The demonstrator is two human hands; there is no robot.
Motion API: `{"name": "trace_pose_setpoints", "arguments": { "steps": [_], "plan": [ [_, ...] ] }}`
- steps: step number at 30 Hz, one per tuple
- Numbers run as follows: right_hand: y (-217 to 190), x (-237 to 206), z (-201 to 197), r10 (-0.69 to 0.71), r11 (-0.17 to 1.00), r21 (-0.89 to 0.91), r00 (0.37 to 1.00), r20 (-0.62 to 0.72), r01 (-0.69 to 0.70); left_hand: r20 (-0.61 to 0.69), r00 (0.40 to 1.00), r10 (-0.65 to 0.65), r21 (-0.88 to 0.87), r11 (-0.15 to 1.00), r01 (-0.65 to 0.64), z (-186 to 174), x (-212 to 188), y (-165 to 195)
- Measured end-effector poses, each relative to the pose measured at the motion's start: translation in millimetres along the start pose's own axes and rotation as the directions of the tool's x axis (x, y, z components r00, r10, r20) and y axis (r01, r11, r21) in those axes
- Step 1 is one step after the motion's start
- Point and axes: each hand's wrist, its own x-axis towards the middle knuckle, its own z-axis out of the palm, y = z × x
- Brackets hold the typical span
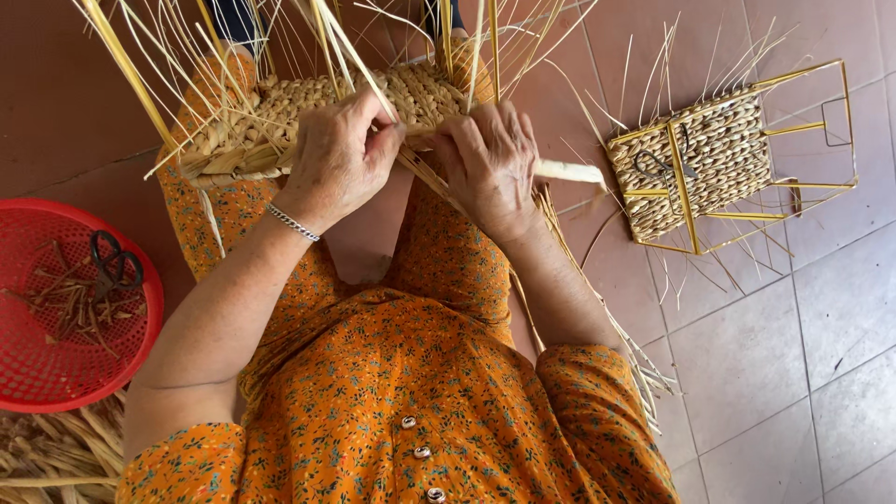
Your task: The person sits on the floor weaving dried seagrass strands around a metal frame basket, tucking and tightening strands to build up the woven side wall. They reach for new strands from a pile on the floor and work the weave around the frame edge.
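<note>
Woven panel: a half-made straw basket piece is lying across the person's knees in the upper centre of the frame, loose stalks fanning upward.
Left hand: is curling shut, pinching a straw strand against the panel's edge.
Right hand: is closing around a pale twisted fibre that sticks out to the right.
Right of frame: a second woven piece on a yellow wire frame is sitting on the tiled floor.
Left edge: a red plastic basket is holding black scissors among trimmings.
</note>
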Motion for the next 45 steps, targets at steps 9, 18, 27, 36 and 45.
{"name": "trace_pose_setpoints", "arguments": {
  "steps": [9, 18, 27, 36, 45],
  "plan": [
    [-12, -24, 0, 0.223, 0.927, 0.285, 0.969, 0.109, -0.245, -0.056, 0.997, -0.047, -0.002, 0.999, 0.047, 15, 2, -3],
    [-6, 13, -10, 0.276, 0.888, 0.345, 0.952, 0.13, -0.304, -0.096, 0.994, -0.049, -0.062, 0.997, 0.043, 21, 11, -2],
    [18, 11, 19, 0.211, 0.934, 0.277, 0.974, 0.086, -0.227, -0.107, 0.994, 0.019, -0.014, 1.0, -0.021, 14, 5, 0],
    [13, 0, -1, 0.249, 0.747, 0.597, 0.956, 0.156, -0.292, -0.118, 0.989, 0.095, 0.373, 0.927, -0.045, 26, 4, -9],
    [-11, -16, -32, 0.083, 0.956, 0.291, 0.987, -0.139, -0.04, 0.15, 0.93, 0.336, 0.346, 0.863, -0.368, 25, 8, -8]
  ]
}}
